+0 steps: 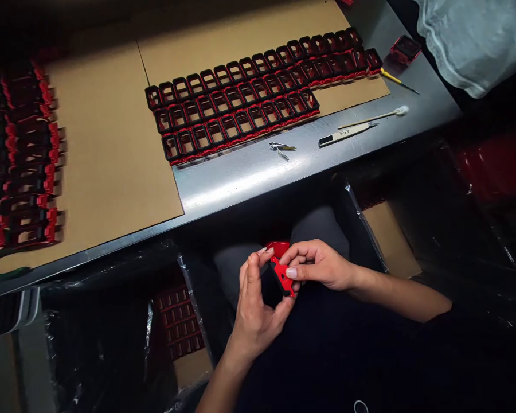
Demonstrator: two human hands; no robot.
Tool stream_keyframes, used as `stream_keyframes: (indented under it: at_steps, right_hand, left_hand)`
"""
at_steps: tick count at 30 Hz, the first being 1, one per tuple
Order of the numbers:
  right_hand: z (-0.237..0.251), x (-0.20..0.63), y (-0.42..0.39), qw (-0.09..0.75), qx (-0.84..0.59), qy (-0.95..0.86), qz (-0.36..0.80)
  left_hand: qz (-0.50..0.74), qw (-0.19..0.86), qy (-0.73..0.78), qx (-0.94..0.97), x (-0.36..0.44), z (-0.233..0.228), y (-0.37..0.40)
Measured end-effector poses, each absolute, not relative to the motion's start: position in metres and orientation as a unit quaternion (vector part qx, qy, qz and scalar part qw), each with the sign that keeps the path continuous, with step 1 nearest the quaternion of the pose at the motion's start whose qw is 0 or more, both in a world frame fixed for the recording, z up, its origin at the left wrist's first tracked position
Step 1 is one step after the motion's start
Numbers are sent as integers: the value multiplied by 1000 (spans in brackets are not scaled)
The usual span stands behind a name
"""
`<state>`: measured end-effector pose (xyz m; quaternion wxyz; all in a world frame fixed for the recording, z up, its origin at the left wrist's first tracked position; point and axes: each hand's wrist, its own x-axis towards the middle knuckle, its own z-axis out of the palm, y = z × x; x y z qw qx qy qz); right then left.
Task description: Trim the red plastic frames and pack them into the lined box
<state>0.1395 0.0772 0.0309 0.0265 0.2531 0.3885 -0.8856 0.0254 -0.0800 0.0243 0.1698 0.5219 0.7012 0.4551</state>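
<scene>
Over my lap, a small red and black plastic part is held between both hands. My left hand grips it from below and the left, thumb at its lower end and fingers at its upper end. The thumb and fingers of my right hand close on its red face. Part of the piece is hidden behind my fingers. A red surface shows just beyond it; I cannot make out what it belongs to.
Rows of red and black frames stand on cardboard on a metal table. More frames lie left. Nail clippers, a white-handled knife, a cotton swab and a yellow-handled tool lie right. Plastic-lined boxes flank me.
</scene>
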Motion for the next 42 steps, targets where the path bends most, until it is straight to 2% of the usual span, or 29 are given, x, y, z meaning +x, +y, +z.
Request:
stream_keyframes:
  at_steps: [8, 17, 29, 42]
  right_hand:
    - [29, 139, 77, 11, 245, 377, -893]
    - [27, 137, 72, -17, 210, 405, -890]
    - [-9, 137, 77, 68, 149, 374, -913]
    - [-36, 129, 60, 114, 60, 181, -975]
  left_hand:
    - [448, 214, 711, 499, 25, 18, -82]
    - [476, 187, 679, 526, 16, 8, -86]
    - [581, 146, 568, 564, 21, -5, -90]
    - [514, 25, 552, 656, 14, 15, -77]
